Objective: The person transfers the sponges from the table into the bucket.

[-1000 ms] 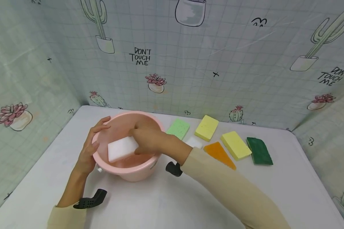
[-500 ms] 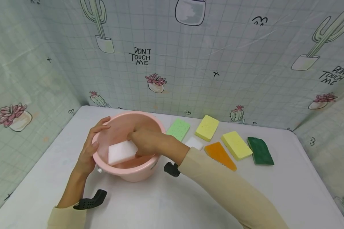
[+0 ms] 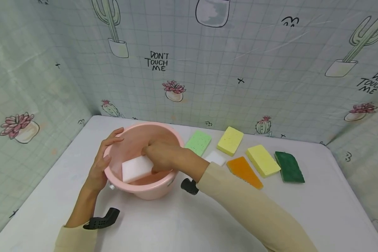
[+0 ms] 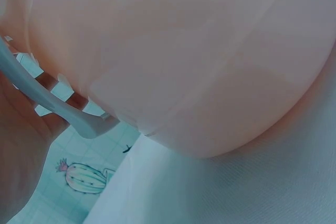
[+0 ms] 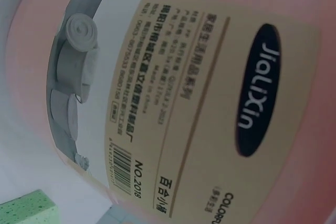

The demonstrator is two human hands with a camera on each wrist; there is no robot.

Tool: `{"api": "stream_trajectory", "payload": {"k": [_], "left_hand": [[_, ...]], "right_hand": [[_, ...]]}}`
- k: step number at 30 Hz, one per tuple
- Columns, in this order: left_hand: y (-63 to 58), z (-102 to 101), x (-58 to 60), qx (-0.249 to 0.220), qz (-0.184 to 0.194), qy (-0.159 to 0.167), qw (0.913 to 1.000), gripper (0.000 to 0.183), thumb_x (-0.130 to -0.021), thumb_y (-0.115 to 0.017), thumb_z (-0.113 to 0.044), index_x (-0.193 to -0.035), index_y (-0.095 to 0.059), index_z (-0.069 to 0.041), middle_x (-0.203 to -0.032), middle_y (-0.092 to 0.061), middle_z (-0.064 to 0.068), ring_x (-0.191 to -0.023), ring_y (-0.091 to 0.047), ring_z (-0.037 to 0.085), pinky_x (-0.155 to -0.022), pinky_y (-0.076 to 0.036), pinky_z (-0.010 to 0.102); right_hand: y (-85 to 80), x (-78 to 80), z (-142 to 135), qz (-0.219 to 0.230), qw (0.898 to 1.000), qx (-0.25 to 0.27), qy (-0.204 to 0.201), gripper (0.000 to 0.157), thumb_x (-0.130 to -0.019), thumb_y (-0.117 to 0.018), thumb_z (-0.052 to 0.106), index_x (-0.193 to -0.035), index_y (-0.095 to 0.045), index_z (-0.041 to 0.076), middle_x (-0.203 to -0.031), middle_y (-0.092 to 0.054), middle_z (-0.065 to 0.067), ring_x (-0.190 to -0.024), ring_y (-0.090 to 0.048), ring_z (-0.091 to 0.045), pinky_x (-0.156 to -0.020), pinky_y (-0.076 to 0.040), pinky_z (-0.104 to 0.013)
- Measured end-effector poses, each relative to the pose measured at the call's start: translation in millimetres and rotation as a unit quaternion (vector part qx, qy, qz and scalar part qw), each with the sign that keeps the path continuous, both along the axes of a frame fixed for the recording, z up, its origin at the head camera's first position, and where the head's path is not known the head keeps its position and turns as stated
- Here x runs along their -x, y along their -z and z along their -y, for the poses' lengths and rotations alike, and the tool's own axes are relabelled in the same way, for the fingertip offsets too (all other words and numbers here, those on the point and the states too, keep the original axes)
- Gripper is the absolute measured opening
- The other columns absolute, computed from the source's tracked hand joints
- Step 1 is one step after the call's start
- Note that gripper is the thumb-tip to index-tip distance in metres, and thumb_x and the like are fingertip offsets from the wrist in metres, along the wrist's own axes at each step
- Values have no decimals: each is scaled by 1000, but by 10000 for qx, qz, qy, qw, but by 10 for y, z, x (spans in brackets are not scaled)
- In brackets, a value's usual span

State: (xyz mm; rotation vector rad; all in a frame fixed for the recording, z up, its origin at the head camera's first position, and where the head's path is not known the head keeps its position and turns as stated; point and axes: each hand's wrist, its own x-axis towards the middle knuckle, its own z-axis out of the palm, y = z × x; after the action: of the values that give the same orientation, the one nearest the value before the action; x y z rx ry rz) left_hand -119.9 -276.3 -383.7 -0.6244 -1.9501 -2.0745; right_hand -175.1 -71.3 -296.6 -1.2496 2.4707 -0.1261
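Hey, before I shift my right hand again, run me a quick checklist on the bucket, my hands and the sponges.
1. Left hand bracing the pink bucket: ok, at its left rim.
2. White sponge inside the bucket: ok.
3. Right hand's grip firm: cannot tell, fingertips hidden.
4. Bucket handle not touching the left hand: cannot tell, they overlap in the left wrist view.
5. Second white sponge fully visible: not ok, the right arm partly covers it.
6. Dark green sponge apart from both hands: ok.

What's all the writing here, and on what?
"DON'T TOUCH ME", twice, once clipped: cactus-printed cloth backdrop.
"JiaLiXin": beige label on the pink plastic bucket.
"NO.2018": label.
"Made in china": label.
"COLORFU", clipped: label.
"家居生活用品系列": label.
"百合小", last character unclear: label.
Other label print: too small or blurred.
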Motion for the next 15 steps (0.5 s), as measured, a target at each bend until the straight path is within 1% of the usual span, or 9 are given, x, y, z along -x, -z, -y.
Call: {"api": "stream_trajectory", "payload": {"k": [9,15], "left_hand": [[-57,-23,-24,-40,220,-91,9997,42,-90,-44,-24,-129,-49,-9,-155,-19,7,-138,-17,28,-104,-34,23],[-51,-32,-24,17,338,-207,9992,43,-90,-44,-24,-129,-48,-8,-155,-20,6,-138,-18,27,-102,-37,23]], "right_hand": [[-5,-18,-11,162,9998,-75,70,61,-79,-80,21,-134,-55,17,-110,-52,2,-94,-50,-10,-78,-44,-16],[-20,-4,-19,349,9990,-253,146,60,-80,-78,17,-135,-53,17,-111,-51,0,-88,-53,-9,-72,-45,-17]]}}
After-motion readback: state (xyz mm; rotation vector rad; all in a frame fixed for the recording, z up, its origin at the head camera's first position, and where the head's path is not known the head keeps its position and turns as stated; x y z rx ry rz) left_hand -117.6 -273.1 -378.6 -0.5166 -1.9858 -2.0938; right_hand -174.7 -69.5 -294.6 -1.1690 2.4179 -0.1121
